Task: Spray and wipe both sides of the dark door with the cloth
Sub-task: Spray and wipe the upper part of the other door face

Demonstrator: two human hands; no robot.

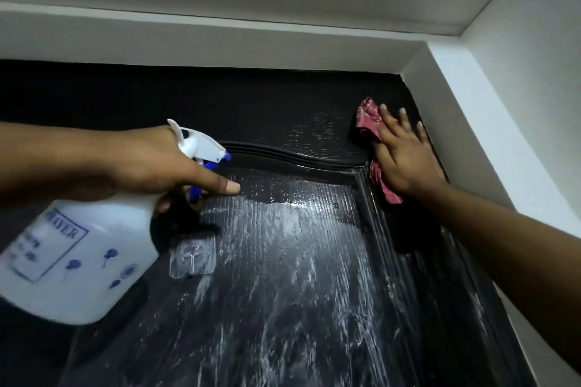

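Door [283, 292] dead ahead, long axis running down from hands; centre panel streaked wet.
Right hand [405, 160]: fingers flat, spread, pressing cloth [366, 118] on top right corner.
Left hand [151, 163]: curled round bottle [78, 261] neck, index straight, nozzle pointing right.
Judgement: wet area lies below-left of cloth; right hand nearer.

Black woodgrain door [283, 292], red patterned cloth [367, 122], white bottle [78, 261] w/ blue flower print.
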